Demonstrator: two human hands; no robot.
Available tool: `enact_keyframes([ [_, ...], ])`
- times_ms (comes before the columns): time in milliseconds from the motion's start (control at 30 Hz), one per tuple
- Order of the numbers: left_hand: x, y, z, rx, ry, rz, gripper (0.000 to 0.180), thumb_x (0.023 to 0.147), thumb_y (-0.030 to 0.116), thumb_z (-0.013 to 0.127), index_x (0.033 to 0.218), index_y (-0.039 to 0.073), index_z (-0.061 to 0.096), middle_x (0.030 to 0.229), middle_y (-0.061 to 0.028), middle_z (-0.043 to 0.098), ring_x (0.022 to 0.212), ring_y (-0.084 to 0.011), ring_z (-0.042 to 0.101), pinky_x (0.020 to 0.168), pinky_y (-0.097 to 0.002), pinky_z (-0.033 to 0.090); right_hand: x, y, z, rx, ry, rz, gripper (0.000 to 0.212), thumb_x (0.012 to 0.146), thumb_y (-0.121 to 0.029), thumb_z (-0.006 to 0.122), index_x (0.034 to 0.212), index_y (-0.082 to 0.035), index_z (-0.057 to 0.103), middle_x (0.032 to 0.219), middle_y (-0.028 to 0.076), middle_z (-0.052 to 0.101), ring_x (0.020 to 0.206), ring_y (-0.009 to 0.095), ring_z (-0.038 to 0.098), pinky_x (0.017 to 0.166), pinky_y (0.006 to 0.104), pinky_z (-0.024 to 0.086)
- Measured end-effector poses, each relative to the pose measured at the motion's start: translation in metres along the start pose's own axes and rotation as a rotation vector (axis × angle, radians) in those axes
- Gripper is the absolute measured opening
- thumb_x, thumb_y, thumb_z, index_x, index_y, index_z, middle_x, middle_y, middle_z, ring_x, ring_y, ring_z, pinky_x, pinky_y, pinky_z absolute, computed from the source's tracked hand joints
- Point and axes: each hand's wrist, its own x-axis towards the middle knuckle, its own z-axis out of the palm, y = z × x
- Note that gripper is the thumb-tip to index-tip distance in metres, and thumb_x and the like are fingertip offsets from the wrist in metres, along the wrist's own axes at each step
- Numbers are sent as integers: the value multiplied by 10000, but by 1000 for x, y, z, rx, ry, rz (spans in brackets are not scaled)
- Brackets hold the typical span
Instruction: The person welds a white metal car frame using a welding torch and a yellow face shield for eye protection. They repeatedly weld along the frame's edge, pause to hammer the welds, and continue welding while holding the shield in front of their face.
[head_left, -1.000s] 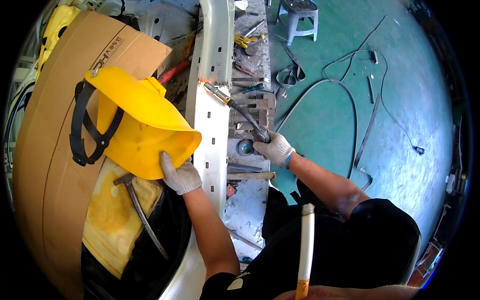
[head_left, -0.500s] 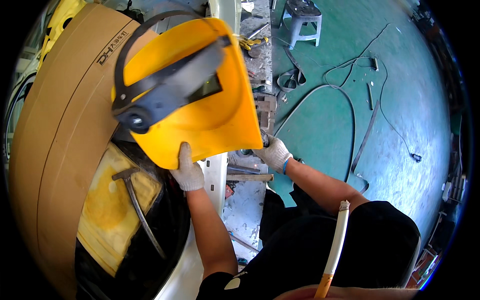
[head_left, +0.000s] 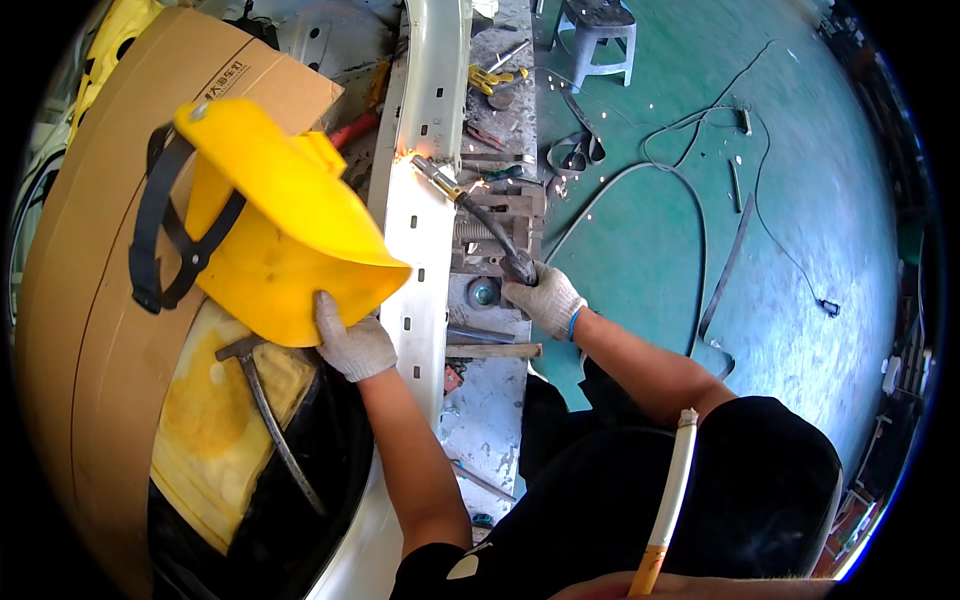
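Observation:
My left hand (head_left: 355, 345), in a whitish knit glove, grips the lower edge of a yellow welding mask (head_left: 290, 240) with black head straps. The mask is held tilted over the cardboard, left of a long white metal car panel (head_left: 403, 290). In my right hand (head_left: 548, 303), also gloved, is the handle of a welding torch (head_left: 487, 220). Its brass-coloured neck points up and left to the panel's edge, where a bright orange glow shows at the tip. Small sparks scatter to the right. The glove hides part of the handle.
A claw-less hammer (head_left: 268, 410) lies on a yellowed pad (head_left: 215, 430) beside large cardboard (head_left: 120, 250). Right of the panel, a workbench (head_left: 488, 400) carries a vise (head_left: 500, 235) and yellow-handled pliers (head_left: 490, 78). Cables (head_left: 705, 240) and a stool (head_left: 597, 45) are on the green floor.
The mask has swung left and down and turned, uncovering the panel and the torch. A glow and flying sparks now show at the torch tip. My right hand has barely moved.

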Motion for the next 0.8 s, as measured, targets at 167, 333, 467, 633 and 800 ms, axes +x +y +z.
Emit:
enact_keyframes([
  [167, 2, -1, -7, -10, -13, -10, 686, 974, 292, 699, 1557, 34, 445, 1476, -165, 564, 1373, -365, 528, 1166, -534, 403, -7, -24, -14, -55, -14, 82, 325, 904, -294, 747, 1113, -53, 688, 776, 16, 641, 657, 90, 572, 599, 305, 498],
  [333, -2, 1, 0, 23, -25, -22, 704, 964, 289, 703, 1575, 67, 432, 1504, -165, 535, 1377, -378, 517, 1136, -555, 426, -16, -51, -22, -72, -36, 106, 334, 906, -292, 744, 1123, -46, 682, 779, 3, 633, 658, 84, 566, 589, 298, 490],
  [467, -4, 2, 0, 9, -31, -29, 684, 970, 290, 698, 1557, 45, 444, 1490, -155, 548, 1378, -356, 520, 1161, -532, 410, -11, -49, -28, -118, -42, 107, 369, 909, -311, 737, 1168, -53, 684, 766, 5, 628, 648, 86, 570, 570, 303, 493],
  [633, 5, -2, -12, -3, -52, -18, 726, 957, 292, 712, 1577, 51, 422, 1494, -167, 540, 1370, -372, 520, 1147, -543, 415, 3, -44, -37, -245, -100, 180, 429, 913, -369, 732, 1231, -85, 692, 738, 30, 633, 602, 104, 582, 516, 345, 497],
  [800, 5, -4, -12, -20, -43, -21, 718, 962, 292, 709, 1572, 43, 425, 1482, -172, 550, 1365, -365, 525, 1154, -530, 411, 16, -37, -36, -284, -71, 142, 454, 917, -389, 731, 1259, -93, 694, 750, 34, 649, 600, 135, 596, 540, 365, 519],
])
